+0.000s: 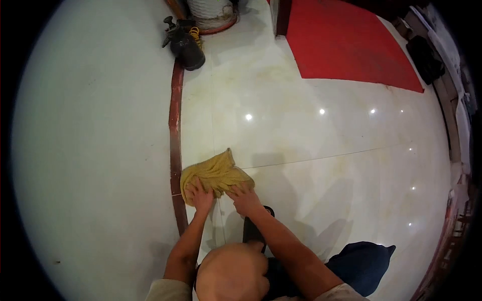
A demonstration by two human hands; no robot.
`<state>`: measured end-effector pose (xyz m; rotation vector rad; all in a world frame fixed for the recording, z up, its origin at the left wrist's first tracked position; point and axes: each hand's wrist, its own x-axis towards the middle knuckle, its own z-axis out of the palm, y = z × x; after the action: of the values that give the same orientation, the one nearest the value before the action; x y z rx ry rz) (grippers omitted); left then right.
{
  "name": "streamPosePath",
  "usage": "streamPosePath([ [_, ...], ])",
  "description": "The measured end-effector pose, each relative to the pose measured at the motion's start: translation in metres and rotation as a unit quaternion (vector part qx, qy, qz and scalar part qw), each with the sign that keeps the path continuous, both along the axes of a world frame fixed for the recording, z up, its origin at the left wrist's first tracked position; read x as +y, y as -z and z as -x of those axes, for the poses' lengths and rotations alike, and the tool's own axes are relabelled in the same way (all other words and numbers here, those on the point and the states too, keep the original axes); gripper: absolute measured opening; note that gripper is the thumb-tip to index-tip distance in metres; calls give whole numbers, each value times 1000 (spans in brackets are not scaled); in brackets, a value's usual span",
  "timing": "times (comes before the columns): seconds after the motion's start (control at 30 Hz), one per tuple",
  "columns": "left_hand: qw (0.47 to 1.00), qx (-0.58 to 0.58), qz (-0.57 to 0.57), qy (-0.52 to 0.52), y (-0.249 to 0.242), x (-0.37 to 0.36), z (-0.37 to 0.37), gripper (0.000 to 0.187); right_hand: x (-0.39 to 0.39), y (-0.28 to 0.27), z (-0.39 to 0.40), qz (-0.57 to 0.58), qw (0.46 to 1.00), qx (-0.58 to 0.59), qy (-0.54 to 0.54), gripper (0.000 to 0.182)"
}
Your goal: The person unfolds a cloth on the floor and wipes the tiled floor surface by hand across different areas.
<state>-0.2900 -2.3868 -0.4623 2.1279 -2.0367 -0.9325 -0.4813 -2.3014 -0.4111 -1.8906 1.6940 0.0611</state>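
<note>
A mustard-yellow cloth (pixel 218 168) lies bunched on the shiny white tiled floor, against the reddish-brown skirting strip. My left hand (pixel 201 194) grips its left part close to the wall, fingers sunk into the folds. At the cloth's lower right edge, my right hand (pixel 245 198) has its fingers curled onto the fabric. Part of the cloth under both hands is hidden. A black slipper (pixel 253 231) on a foot shows just below my right hand.
A dark pump spray bottle (pixel 187 50) stands by the wall ahead, near a white rope-wrapped post base (pixel 211 14). A red mat (pixel 351 47) covers the floor at far right. A black bag-like item (pixel 424 59) and stacked things line the right edge.
</note>
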Motion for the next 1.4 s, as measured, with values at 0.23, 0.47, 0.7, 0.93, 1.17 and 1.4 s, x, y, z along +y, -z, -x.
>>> streamPosePath([
  [0.23,986,-80,-7,143,-4,-74,99,73,-21,11,65,18,991,76,108,57],
  [0.47,886,-33,144,439,-13,-5,248,60,77,-1,173,-6,949,72,306,64],
  [0.7,691,-16,98,716,-26,98,252,68,210,-2,129,-80,893,168,409,69],
  [0.93,691,-42,55,719,-51,102,228,60,205,5,73,-50,878,131,458,72],
  [1.17,757,-41,113,642,-21,97,206,62,181,9,107,1,905,50,423,67],
  [1.4,850,-109,62,512,-37,54,194,71,129,-12,138,18,940,-27,341,59],
])
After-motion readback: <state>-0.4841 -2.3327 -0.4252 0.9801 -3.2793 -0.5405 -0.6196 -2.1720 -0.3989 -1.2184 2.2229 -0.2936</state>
